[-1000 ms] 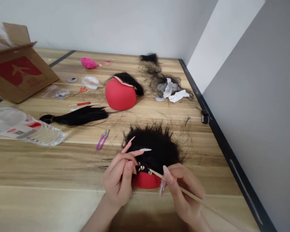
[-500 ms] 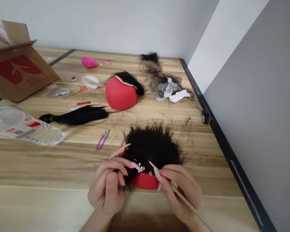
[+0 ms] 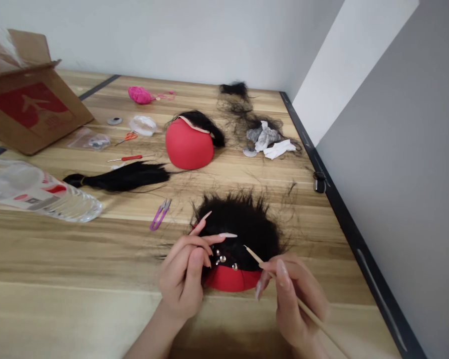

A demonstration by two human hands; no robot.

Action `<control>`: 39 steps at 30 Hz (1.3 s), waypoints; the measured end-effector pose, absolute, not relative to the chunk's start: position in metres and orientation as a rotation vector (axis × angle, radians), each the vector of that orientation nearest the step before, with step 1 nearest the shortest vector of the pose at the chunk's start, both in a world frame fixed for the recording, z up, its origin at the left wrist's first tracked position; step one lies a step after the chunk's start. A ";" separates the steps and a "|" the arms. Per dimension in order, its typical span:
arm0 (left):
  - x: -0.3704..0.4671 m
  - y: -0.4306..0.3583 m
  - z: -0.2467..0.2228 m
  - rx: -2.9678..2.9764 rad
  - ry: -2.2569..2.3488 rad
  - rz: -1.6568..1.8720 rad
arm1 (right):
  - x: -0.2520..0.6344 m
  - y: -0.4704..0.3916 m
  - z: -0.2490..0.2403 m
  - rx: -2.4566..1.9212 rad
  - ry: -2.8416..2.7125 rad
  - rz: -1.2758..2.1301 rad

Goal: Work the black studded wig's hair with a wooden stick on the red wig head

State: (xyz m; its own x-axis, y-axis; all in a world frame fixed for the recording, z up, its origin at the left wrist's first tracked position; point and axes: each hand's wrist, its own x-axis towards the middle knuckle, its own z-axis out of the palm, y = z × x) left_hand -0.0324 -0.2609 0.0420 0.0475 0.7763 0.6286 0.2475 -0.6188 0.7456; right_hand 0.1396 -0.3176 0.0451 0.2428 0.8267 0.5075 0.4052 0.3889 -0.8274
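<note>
A red dome-shaped form (image 3: 234, 279) covered by short, spiky black hair (image 3: 239, 219) lies at the front, with several silver pins (image 3: 222, 259) along its near left edge. My left hand (image 3: 185, 271) rests at the left side of the hair, two fingers stretched over it and the others curled towards the thumb; whether strands are pinched there is too small to tell. Between the fingers of my right hand (image 3: 297, 289) is a thin wooden stick (image 3: 314, 319) with a fine hooked tip, which points left just over the hair.
Behind stands another red form (image 3: 189, 144) with black hair. Purple snips (image 3: 160, 214), a black hair bundle (image 3: 125, 177), a water bottle (image 3: 41, 192) and a cardboard box (image 3: 33, 104) are leftward. Crumpled cloth (image 3: 265, 137) lies back right.
My left hand has moved right and its index finger now reaches further over the hair. My right hand and the stick have drawn back to the right, away from the left fingertips.
</note>
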 end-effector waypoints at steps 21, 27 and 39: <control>-0.038 -0.268 0.035 1.870 0.808 1.709 | 0.139 -0.312 0.037 -1.218 -1.749 0.526; -0.039 -0.263 0.036 2.027 0.760 1.558 | 0.132 -0.317 0.039 -1.323 -1.526 0.579; -0.038 -0.257 0.034 1.983 0.901 1.577 | 0.144 -0.321 0.039 -1.099 -1.347 0.685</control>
State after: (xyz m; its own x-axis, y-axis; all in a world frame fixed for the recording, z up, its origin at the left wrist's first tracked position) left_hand -0.0375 -0.2568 0.0340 0.1339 0.7256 0.6749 0.2127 -0.6862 0.6956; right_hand 0.1440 -0.3214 0.0386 0.1542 0.8988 0.4103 0.1981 0.3787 -0.9041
